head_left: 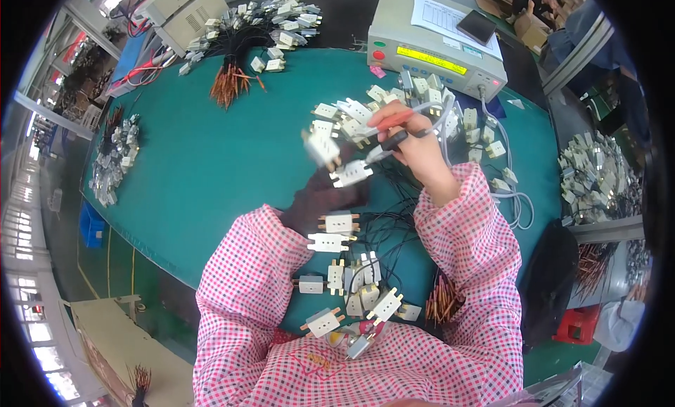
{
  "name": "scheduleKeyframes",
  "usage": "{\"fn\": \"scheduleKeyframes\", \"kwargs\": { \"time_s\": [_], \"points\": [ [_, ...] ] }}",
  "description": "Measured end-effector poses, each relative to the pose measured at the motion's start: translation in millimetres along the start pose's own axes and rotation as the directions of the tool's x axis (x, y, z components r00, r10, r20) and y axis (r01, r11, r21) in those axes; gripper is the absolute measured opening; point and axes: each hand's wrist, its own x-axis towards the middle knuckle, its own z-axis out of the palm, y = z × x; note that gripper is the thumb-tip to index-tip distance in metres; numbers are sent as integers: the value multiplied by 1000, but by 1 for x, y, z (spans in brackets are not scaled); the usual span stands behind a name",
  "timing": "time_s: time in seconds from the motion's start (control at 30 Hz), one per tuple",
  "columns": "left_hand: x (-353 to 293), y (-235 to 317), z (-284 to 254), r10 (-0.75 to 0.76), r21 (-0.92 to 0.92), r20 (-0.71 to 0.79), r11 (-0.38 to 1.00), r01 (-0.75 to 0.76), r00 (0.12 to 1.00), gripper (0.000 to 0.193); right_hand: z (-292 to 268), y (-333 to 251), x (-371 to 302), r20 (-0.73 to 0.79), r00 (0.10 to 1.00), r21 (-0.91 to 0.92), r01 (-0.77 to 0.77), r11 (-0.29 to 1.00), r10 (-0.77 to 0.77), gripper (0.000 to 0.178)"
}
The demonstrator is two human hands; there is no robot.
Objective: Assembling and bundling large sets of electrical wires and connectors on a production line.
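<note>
Pink-checked sleeves (246, 273) flanked scattered pale connectors (324, 323), which lay nearer the body than the dark-gloved left hand (320, 197), its blurred fingers grasping one white connector (352, 173). Just right of that hand, the bare right hand (416, 147) clutched a red probe (395, 121) and a black probe (392, 142), the black one's tip at the white connector. Beyond the right hand stood a boxy tester (383, 35) with a lit yellow display (431, 60).

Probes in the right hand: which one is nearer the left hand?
The black probe; the red probe lies above it in the picture, farther from the left hand.
</note>
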Motion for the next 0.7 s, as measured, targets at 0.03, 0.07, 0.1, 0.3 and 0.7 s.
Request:
{"fn": "scheduleKeyframes", "kwargs": {
  "time_s": [0.03,0.07,0.1,0.3,0.7],
  "points": [
    [-4,7,0,-178,95,-54,979,183,983,61,-3,2,1,56,998,8,27,1000,-28,14],
    [-4,4,10,-73,46,-70,996,77,995,57,-6,5,2,112,992,17,55,998,-56,15],
    [-3,5,11,-71,81,-90,994,78,993,56,-8,8,3,111,992,18,57,998,-59,15],
    [0,5,-4,-117,-55,-78,992,113,990,39,-26,-2,6,342,938,47,43,998,-56,13],
    [-2,15,-7,-243,60,-71,967,247,967,22,-11,-10,1,393,918,61,25,998,-47,16]
  ]
}}
